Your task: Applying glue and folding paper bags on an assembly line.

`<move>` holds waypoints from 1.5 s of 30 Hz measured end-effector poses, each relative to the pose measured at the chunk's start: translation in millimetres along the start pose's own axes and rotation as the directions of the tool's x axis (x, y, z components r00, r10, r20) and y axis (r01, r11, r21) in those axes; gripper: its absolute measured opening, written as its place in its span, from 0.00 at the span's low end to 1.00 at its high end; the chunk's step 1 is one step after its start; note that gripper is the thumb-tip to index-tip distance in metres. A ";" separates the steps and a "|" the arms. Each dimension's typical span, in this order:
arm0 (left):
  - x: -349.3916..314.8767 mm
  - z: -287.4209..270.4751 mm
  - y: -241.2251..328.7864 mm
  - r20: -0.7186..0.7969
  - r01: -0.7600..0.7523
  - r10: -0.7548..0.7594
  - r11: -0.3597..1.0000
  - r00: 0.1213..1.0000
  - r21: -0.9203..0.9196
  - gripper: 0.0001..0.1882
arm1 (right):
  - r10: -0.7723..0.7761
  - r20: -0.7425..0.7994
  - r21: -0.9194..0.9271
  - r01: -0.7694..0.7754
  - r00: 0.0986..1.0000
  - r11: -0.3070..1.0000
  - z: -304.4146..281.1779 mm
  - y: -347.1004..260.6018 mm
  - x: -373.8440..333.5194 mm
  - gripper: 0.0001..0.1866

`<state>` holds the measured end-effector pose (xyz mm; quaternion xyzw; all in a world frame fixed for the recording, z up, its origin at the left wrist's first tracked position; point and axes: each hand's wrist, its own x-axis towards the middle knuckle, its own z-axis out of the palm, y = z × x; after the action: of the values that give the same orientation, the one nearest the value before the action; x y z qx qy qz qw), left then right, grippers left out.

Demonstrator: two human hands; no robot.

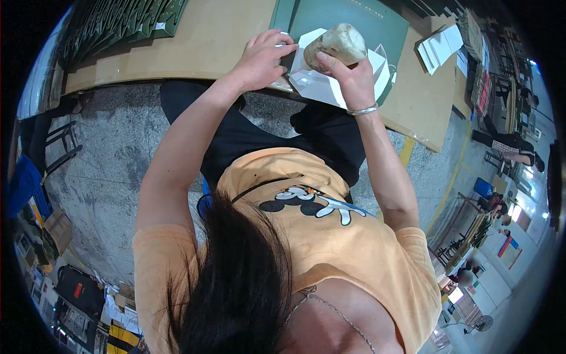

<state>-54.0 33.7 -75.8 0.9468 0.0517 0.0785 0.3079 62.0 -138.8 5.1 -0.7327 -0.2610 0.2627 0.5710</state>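
Observation:
My right hand (352, 76) is closed round a squat, whitish, stained bottle-like object (342, 42), its thumb pressed on the near side. The object is tilted over a white paper sheet (315, 84) on the table's near edge; its lower end is hidden. Under and behind the sheet lies a dark green flat paper piece (383, 22), with a white cord (381, 52) looped beside my right hand. My left hand (262, 59) rests at the sheet's left edge, fingers curved and apart, fingertips close to its corner. It holds nothing that I can see.
Several dark green folded paper bags (132, 20) stand in a row at the far left of the brown tabletop (218, 35). White cards (439, 48) lie in a small pile at the right. Beyond, people and work tables line the right side.

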 end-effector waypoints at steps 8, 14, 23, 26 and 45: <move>-1.8 3.6 -4.4 -0.027 -0.027 0.028 0.999 0.999 0.020 0.30 | 0.020 0.011 -0.032 -0.019 1.000 0.999 -10.3 -0.1 -12.5 0.25; -0.9 4.2 -5.3 -0.036 -0.039 0.040 0.999 0.999 0.018 0.30 | 0.048 -0.002 -0.041 -0.048 0.999 0.998 -19.7 -1.5 -24.3 0.25; -0.8 4.7 -6.1 -0.039 -0.048 0.051 0.997 0.998 0.055 0.29 | 0.069 -0.036 -0.062 -0.071 0.997 0.996 -31.3 -2.8 -37.9 0.23; -1.1 5.3 -5.8 -0.039 -0.042 0.045 0.997 0.998 0.066 0.29 | 0.064 -0.062 -0.049 -0.067 0.996 0.997 -36.5 -0.6 -40.7 0.23; -0.4 6.0 -10.3 -0.046 -0.064 0.067 0.996 0.997 0.056 0.29 | 0.121 -0.195 -0.008 -0.125 0.973 0.992 -87.5 9.6 -65.8 0.24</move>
<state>-53.8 38.4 -86.8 0.9539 0.0300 0.1097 0.2778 74.8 -247.0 19.8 -0.7754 -0.1608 0.2219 0.5688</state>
